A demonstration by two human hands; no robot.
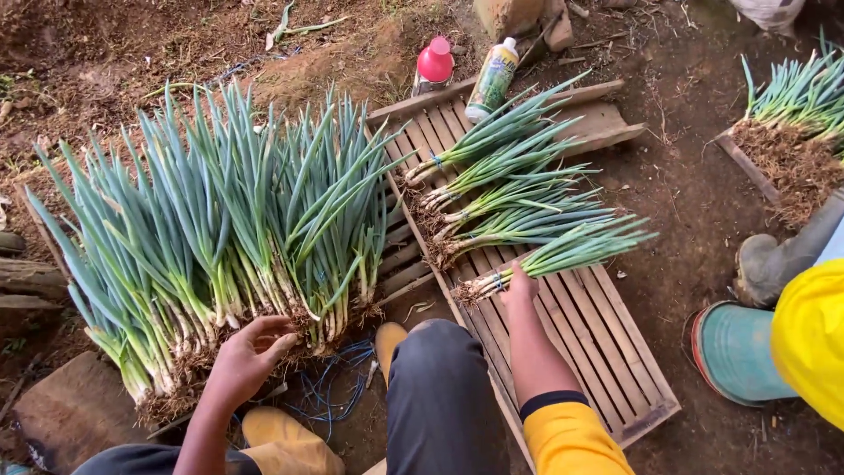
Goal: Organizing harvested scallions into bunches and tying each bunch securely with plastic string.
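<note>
The right hand [519, 286] is clamped on a tied bundle of green onions [554, 255] at the near end of the row on the wooden rack [615, 352]; set crooked, it could roll off. The left hand [246, 356], seemingly half-curled, touches the roots of the loose pile [220, 229], which might topple.

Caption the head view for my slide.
Right hand lays a tied scallion bundle on a slatted board; left hand touches loose scallions.

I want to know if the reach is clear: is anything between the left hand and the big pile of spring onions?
Nothing visible is. The left hand is already at the root ends of the loose spring onion pile, fingers curled toward the stalks. The right hand rests on the nearest tied bundle on the wooden slatted pallet.
</note>
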